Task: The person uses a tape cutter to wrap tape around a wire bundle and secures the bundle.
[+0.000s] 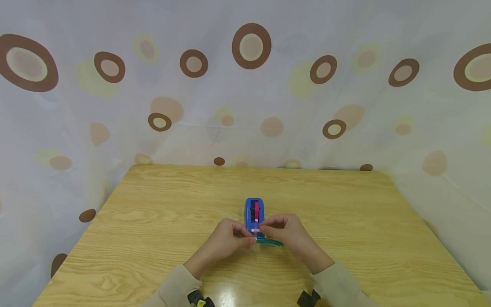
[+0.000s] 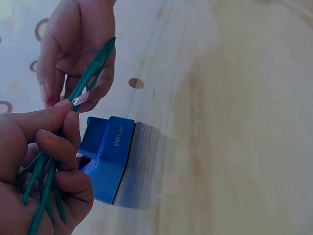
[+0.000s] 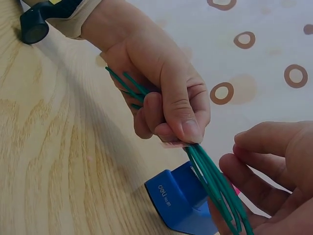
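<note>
My left hand (image 1: 230,238) pinches a bundle of thin green strands (image 2: 41,191) between thumb and fingers; their loose ends lie across its palm. A short strip of clear tape (image 2: 80,98) lies against the bundle, right at the left thumb tip. My right hand (image 3: 279,171) is beside the far end of the strands, its fingers loosely bent and apart, with nothing seen between them. A blue tape dispenser (image 1: 247,213) with a pink-red tape roll (image 1: 257,209) stands on the table just beyond both hands.
The wooden table (image 1: 172,192) stretches out around the hands. Behind it hangs a pale curtain (image 1: 215,98) with brown ring patterns. Dark wrist cameras (image 1: 308,298) sit at the beige sleeves (image 1: 178,283).
</note>
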